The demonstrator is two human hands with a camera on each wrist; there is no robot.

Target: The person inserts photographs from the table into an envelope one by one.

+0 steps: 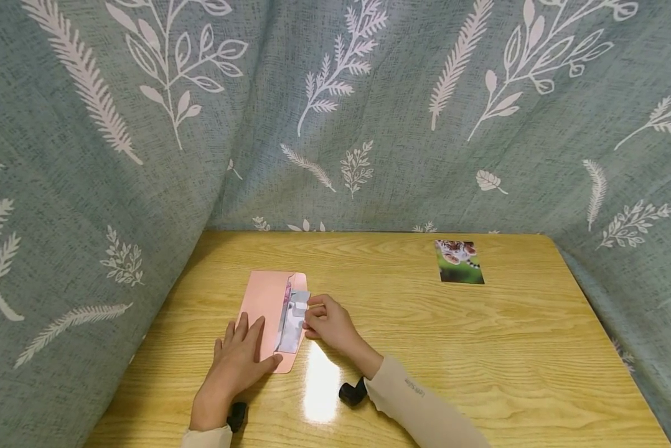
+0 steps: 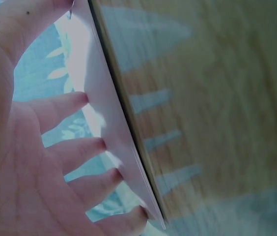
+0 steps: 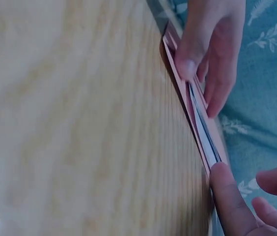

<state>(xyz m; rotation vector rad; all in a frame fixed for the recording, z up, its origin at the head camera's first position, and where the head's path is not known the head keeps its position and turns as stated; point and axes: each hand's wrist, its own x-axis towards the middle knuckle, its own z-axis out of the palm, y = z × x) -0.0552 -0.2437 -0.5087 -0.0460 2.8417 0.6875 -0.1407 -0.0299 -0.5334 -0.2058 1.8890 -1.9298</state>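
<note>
A pink envelope (image 1: pixel 262 292) lies on the table with its flap side to the right. From its opening sticks a pale grey-blue picture card (image 1: pixel 288 339), partly inside. My left hand (image 1: pixel 239 361) rests on the envelope with spread fingers, thumb near the lower end of the opening. In the left wrist view its fingertips (image 2: pixel 99 143) press along the envelope (image 2: pixel 106 98). At the card's outer edge, my right hand (image 1: pixel 332 323) holds it with bent fingers. The right wrist view has one fingertip (image 3: pixel 221 172) against the card (image 3: pixel 205 140), other fingers raised above it.
A tiger picture card (image 1: pixel 460 262) lies at the back right of the wooden table (image 1: pixel 403 311). A blue-green leaf-patterned cloth (image 1: pixel 335 155) hangs behind and at both sides. Black wrist devices (image 1: pixel 352 392) sit under both wrists.
</note>
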